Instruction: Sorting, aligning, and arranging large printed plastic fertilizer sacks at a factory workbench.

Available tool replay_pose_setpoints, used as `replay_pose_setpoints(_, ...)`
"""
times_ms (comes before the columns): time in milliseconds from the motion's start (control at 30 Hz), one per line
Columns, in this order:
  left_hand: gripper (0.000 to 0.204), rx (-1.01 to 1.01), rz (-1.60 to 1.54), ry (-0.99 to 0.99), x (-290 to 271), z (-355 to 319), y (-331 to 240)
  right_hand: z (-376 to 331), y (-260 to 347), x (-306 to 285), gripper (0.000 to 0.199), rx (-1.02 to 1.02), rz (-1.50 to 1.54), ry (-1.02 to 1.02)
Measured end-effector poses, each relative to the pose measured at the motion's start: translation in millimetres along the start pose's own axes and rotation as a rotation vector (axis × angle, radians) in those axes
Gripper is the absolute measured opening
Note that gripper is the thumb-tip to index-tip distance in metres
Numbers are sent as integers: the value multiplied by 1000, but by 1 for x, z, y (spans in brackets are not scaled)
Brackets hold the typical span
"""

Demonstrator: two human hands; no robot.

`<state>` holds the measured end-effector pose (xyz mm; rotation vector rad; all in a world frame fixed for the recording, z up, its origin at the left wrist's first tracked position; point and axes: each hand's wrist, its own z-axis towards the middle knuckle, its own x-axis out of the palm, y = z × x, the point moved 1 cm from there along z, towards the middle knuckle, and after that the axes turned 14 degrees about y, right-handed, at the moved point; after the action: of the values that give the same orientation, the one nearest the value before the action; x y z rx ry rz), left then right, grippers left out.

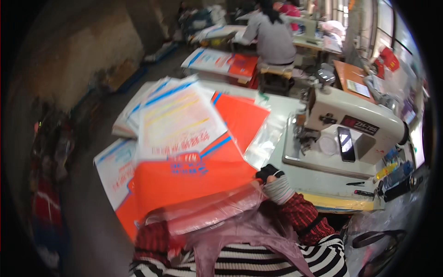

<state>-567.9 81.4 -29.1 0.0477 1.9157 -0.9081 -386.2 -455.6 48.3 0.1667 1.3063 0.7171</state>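
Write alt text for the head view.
A person's right hand holds the edge of an orange and white bag at a table with other bags. A white sewing machine and phone are rightward; another person sits farther back.

Pale table, yellow along front edge, seen beyond and to right of grip of right hand. White-and-blue printed sheets stacked on it, well left of grip and farther off. Orange sheet laid beyond grip, slightly left; clear plastic spread just beyond grip. White sewing machine set to right, farther off; dark phone and whitish disc placed on its bed. Small black tool and dark pen laid right of grip, near front edge.
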Motion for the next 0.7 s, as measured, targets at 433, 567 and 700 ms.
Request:
replay_pose_setpoints(433,37,167,-746,-636,-202,121,-104,44,50,26,28,-197,-100,3)
replay_pose_setpoints(567,27,298,-975,-900,-216,117,-112,38,53,23,33,-189,-133,-13)
replay_pose_setpoints(700,22,-246,-239,-1261,-213,123,-91,40,59,17,33,-177,-123,3)
